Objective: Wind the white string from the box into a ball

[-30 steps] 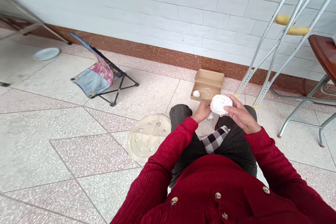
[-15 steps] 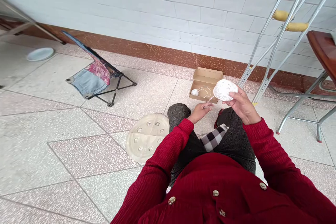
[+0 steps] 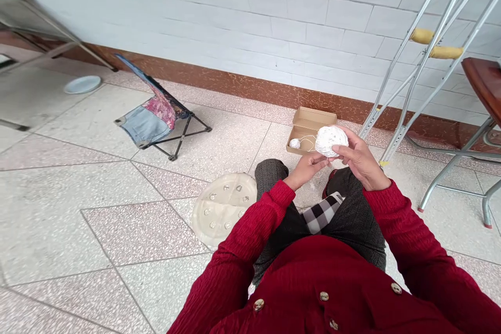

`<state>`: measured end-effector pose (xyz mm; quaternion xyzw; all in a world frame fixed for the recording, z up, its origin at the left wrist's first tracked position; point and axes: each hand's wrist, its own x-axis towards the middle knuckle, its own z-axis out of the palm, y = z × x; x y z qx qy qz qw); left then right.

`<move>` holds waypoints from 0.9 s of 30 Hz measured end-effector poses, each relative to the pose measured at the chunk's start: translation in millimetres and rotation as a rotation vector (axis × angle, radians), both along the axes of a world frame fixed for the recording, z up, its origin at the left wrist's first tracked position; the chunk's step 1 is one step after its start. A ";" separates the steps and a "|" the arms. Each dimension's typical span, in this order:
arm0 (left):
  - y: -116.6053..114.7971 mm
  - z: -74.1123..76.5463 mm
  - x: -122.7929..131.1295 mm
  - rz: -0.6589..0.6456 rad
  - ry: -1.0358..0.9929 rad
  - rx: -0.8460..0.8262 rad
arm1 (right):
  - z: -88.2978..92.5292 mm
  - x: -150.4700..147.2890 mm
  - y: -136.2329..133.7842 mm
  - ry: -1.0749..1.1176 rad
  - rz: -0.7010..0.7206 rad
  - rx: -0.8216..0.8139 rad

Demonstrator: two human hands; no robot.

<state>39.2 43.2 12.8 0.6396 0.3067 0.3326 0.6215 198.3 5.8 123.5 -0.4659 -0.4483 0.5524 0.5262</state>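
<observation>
A large ball of white yarn (image 3: 331, 141) is held up in front of me by my right hand (image 3: 364, 163), thumb on its near face and fingers behind. My left hand (image 3: 307, 169) is closed just below the ball's left side, fingertips pinched at its underside on the yarn strand, which is mostly hidden there. Beyond the hands, an open cardboard box (image 3: 309, 116) lies on the floor. Inside it rests a smaller white yarn ball (image 3: 294, 143), with a loose strand curving toward the big ball.
To the left stand a low folding chair (image 3: 146, 124) and a round pale stool top or lid (image 3: 219, 209) beside my leg. A bluish dish (image 3: 83, 84) lies farther off. Metal crutches (image 3: 415, 73) lean at the right, near a brown-seated chair (image 3: 483, 83).
My left hand has come up against the underside of the yarn ball. The ball has turned and shifted slightly left and down. The view has swung a little left.
</observation>
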 end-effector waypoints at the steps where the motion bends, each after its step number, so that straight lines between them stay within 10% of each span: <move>1: -4.7 -0.3 -2.7 -0.013 0.040 0.014 | -1.6 1.2 2.5 -0.030 -0.014 0.021; 9: -45.4 12.7 -32.8 -0.104 0.449 0.391 | -75.8 29.0 30.6 -0.458 -0.192 0.206; 14: -18.1 42.7 -39.9 -0.040 0.578 0.794 | -120.9 14.8 -0.8 -0.474 0.114 0.103; 19: 8.7 32.2 -37.2 -0.072 0.438 0.610 | -101.3 1.1 -42.9 -0.042 0.315 -0.109; 27: -34.8 -9.0 -16.8 -0.075 0.274 0.153 | -47.5 23.6 -24.3 0.016 -0.025 -0.013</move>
